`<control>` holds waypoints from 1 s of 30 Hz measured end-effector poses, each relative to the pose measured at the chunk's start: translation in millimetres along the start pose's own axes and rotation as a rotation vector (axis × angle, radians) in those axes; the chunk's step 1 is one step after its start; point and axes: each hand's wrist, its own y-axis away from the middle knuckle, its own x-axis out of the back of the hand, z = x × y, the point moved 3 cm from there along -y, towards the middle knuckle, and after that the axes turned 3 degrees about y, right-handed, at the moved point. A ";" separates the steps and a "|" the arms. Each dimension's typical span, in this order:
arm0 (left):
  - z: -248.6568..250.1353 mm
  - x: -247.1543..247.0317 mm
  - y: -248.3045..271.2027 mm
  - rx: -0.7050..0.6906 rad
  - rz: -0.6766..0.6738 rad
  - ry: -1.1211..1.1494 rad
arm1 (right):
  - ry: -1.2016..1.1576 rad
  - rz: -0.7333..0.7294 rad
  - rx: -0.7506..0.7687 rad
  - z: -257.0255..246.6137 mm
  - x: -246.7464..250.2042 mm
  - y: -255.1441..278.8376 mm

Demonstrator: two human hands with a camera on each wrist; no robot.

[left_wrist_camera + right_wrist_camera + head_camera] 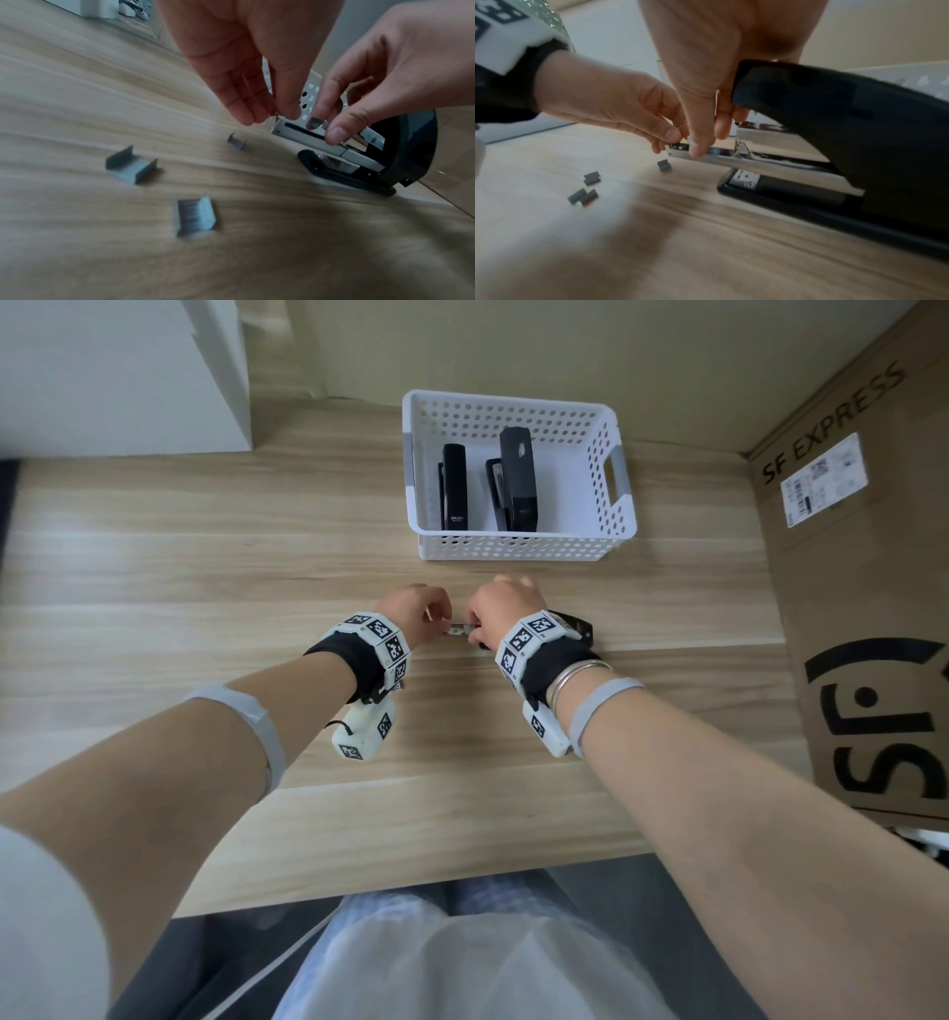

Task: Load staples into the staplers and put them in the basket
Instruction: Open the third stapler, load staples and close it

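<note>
Fingers [334, 136] pinching ridged grey staples [315, 122], shiny metal stapler [859, 125] tray

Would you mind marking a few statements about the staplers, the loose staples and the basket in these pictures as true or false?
1. Two black staplers lie in the white basket. True.
2. The open stapler on the table has its top cover shut. False: the cover is raised and the metal staple channel is exposed.
3. Three short staple strips lie loose on the table. True.
4. The right hand rests flat on the table. False: its fingers pinch a staple strip at the channel.
5. The left hand is inside the basket. False: its fingertips are at the channel's front end.
</note>
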 end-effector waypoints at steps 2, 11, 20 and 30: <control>-0.4 -1.1 -0.5 0.006 0.006 -0.010 | 0.030 0.006 0.000 -1.5 -3.6 -1.8; -13.5 6.3 -2.9 0.080 0.053 -0.007 | 0.054 0.036 -0.032 -1.5 -5.9 -10.0; -20.2 -2.2 1.5 0.027 -0.045 -0.174 | -0.002 -0.031 -0.142 5.1 -1.6 -13.6; -15.9 2.8 -4.1 0.018 0.052 -0.100 | -0.138 0.024 -0.179 6.4 -2.1 -12.8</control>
